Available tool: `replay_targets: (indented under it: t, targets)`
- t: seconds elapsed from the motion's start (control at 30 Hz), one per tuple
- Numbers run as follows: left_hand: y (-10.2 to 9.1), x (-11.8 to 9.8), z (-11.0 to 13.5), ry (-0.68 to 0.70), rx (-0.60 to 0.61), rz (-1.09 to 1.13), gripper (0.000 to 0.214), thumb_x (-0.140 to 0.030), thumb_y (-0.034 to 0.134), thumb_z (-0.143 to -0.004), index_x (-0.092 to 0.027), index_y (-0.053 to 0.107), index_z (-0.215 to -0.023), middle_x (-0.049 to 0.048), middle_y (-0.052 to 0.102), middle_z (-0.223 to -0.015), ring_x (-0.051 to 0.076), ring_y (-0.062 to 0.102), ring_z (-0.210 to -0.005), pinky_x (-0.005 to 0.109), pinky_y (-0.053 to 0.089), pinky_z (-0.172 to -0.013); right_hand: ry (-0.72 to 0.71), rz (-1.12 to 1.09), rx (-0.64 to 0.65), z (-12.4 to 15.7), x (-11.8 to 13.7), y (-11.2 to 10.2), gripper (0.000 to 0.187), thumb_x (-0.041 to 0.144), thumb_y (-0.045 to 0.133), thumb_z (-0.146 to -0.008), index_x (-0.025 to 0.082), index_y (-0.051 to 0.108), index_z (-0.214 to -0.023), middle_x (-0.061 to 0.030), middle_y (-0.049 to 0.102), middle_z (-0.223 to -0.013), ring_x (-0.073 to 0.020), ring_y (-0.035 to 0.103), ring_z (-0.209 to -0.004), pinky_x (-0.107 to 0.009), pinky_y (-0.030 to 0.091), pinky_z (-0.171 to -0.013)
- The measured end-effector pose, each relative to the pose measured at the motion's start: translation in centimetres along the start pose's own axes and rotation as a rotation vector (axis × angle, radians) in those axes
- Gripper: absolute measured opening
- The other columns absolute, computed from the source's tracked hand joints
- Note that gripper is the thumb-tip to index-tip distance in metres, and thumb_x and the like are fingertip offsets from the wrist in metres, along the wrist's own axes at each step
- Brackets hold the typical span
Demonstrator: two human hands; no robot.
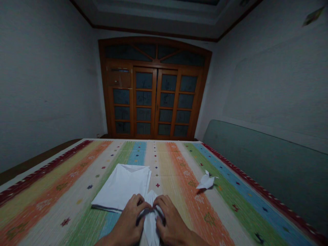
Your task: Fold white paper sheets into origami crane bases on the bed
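Observation:
Between my two hands is a piece of folded white paper (150, 227), narrow and creased, with a point rising beyond my fingertips. My left hand (132, 218) pinches its left side with fingers curled. On the opposite side my right hand (169, 218) grips it the same way, and the fingertips of both hands nearly meet at its middle. My fingers hide part of the folds. Just beyond my left hand lies a stack of white sheets (123, 188), roughly square, its top one creased. A folded paper crane (206, 181) rests farther off to the right.
A striped, multicoloured cloth (84, 191) covers the table. Along the right side runs a pale green padded backrest (256, 157). Wooden doors with glass panes (156, 99) stand beyond the far table edge, with pale walls on both sides.

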State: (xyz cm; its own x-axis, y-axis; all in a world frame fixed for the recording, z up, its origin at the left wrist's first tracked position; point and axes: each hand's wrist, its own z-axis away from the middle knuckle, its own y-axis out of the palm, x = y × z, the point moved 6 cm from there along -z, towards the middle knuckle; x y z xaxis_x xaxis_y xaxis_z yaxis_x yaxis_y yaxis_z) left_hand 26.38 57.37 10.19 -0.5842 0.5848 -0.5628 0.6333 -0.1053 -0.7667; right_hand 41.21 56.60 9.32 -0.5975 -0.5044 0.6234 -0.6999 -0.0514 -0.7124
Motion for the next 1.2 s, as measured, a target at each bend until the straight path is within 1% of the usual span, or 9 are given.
replay_targets:
  t: [0.1,0.17,0.3,0.57,0.7,0.83,1.0,1.1,1.2]
  targets:
    - [0.0,-0.4,0.0,0.029,0.032,-0.046,0.037,-0.001,0.054,-0.081,-0.023,0.070,-0.107,0.0101,0.060,-0.108,0.029,0.057,-0.104,0.044,0.048,-0.093,0.013,0.003,-0.030,0.0,-0.3,-0.5,0.026,0.009,0.062,-0.075,0.020,0.059,-0.099,-0.0103,0.061,-0.114,-0.0276,0.057,-0.108,-0.042,0.048,-0.098]
    - [-0.1,-0.4,0.0,0.030,0.041,-0.048,0.035,0.000,0.054,-0.082,-0.023,0.069,-0.104,0.0094,0.059,-0.108,0.028,0.057,-0.103,0.043,0.048,-0.093,-0.002,0.003,-0.031,0.0,-0.5,-0.7,0.033,0.005,0.061,-0.072,0.020,0.058,-0.102,-0.0103,0.059,-0.116,-0.0268,0.057,-0.109,-0.041,0.048,-0.100]
    - [-0.2,-0.1,-0.1,0.020,0.047,-0.032,0.031,0.002,0.052,-0.082,-0.022,0.066,-0.096,0.0077,0.059,-0.107,0.026,0.056,-0.102,0.040,0.047,-0.092,-0.048,-0.012,-0.025,0.1,-1.0,-0.7,0.060,-0.006,0.053,-0.063,0.020,0.058,-0.116,-0.0098,0.056,-0.120,-0.0245,0.057,-0.115,-0.038,0.046,-0.105]
    - [0.0,-0.1,-0.1,0.095,0.077,-0.064,0.028,0.001,0.048,-0.089,-0.022,0.062,-0.097,0.0075,0.059,-0.109,0.026,0.056,-0.102,0.038,0.047,-0.089,-0.046,0.054,0.009,0.3,-1.6,-0.2,0.044,-0.004,0.056,-0.066,0.020,0.070,-0.099,-0.0111,0.054,-0.131,-0.0272,0.056,-0.121,-0.041,0.046,-0.107]
    - [-0.4,0.1,-0.2,0.118,0.045,0.014,0.029,0.000,0.042,-0.092,-0.023,0.059,-0.097,0.0066,0.059,-0.108,0.024,0.059,-0.098,0.034,0.048,-0.086,-0.077,0.096,0.037,0.4,-1.4,-0.2,0.056,-0.006,0.055,-0.066,0.022,0.069,-0.113,-0.0121,0.048,-0.144,-0.0280,0.053,-0.128,-0.044,0.041,-0.113]
    - [-1.1,0.6,-0.1,0.119,0.007,0.020,0.029,0.002,0.041,-0.086,-0.023,0.055,-0.093,0.0078,0.056,-0.116,0.021,0.063,-0.090,0.033,0.050,-0.082,-0.072,0.135,0.060,0.4,-1.5,-0.1,0.056,-0.005,0.055,-0.067,0.022,0.069,-0.115,-0.0126,0.043,-0.151,-0.0293,0.052,-0.131,-0.045,0.040,-0.114]
    - [-1.3,0.7,0.6,0.190,-0.012,-0.059,0.026,-0.001,0.047,-0.078,-0.022,0.055,-0.092,0.0133,0.046,-0.141,0.025,0.065,-0.096,0.040,0.053,-0.087,-0.073,0.152,0.064,0.4,-1.3,-0.1,0.056,-0.005,0.056,-0.063,0.019,0.065,-0.113,-0.0144,0.041,-0.153,-0.0300,0.053,-0.131,-0.044,0.041,-0.113]
    - [-1.1,0.7,0.9,0.239,-0.018,-0.102,0.027,-0.003,0.049,-0.076,-0.022,0.057,-0.093,0.0148,0.045,-0.145,0.028,0.066,-0.096,0.044,0.055,-0.087,-0.083,0.150,0.046,0.4,-1.0,-0.3,0.055,-0.005,0.057,-0.062,0.019,0.066,-0.111,-0.0152,0.042,-0.152,-0.0308,0.053,-0.130,-0.046,0.042,-0.112]
    - [-1.0,1.0,0.9,0.220,-0.040,-0.107,0.028,-0.004,0.051,-0.075,-0.021,0.059,-0.094,0.0146,0.043,-0.148,0.028,0.066,-0.096,0.045,0.056,-0.087,-0.105,0.109,0.034,0.4,-0.7,-0.5,0.056,-0.005,0.057,-0.062,0.021,0.068,-0.110,-0.0130,0.045,-0.149,-0.0291,0.056,-0.126,-0.045,0.045,-0.109]
